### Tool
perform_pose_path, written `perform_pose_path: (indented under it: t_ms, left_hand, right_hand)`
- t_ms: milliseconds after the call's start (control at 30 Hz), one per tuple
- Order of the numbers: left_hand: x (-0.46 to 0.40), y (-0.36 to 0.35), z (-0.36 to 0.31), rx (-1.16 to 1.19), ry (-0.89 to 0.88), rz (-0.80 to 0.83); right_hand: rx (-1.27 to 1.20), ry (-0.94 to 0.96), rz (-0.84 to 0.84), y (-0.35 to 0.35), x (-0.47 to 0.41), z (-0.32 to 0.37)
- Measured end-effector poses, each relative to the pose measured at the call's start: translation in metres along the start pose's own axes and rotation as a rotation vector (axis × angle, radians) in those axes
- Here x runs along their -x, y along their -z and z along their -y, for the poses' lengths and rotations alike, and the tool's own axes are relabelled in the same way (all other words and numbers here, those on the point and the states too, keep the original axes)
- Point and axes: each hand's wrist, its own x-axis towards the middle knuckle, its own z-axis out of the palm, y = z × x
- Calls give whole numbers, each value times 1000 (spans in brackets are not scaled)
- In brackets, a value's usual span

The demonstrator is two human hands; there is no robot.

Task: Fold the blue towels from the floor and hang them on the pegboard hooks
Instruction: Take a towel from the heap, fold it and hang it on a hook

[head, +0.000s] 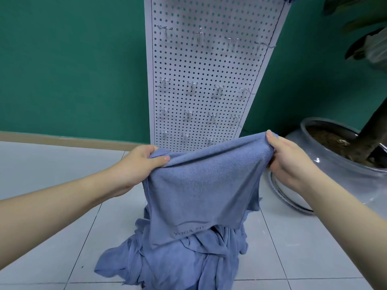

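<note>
A blue towel [201,185] hangs stretched between my two hands, above a crumpled heap of blue towels [178,258] on the tiled floor. My left hand [140,164] grips its upper left corner, thumb on top. My right hand [287,158] grips the upper right corner, slightly higher. The towel bears a faint printed logo near its lower edge. Behind it stands a white pegboard [209,65] with several rows of bare metal hooks [200,35].
A large glass planter [339,164] with soil and a dark trunk sits on the floor at the right, close to my right hand. Leaves [364,45] hang at the upper right. A green wall backs the pegboard. Pale floor tiles [52,164] spread to the left.
</note>
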Motion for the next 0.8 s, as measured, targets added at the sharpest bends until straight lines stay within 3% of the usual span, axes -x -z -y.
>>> perform_pose_path:
  t_ms: [433,700,800]
  left_hand:
    - [-4,9,3,358,111,-183]
    - [-2,17,-2,652,144,-68]
    - [-2,16,-6,628,120,-54]
  right_hand:
    - [113,-15,10,7,-1,-1]
    - [84,-28,-41,6,-6,-4]
    - [46,-42,-87,6,-8,-4]
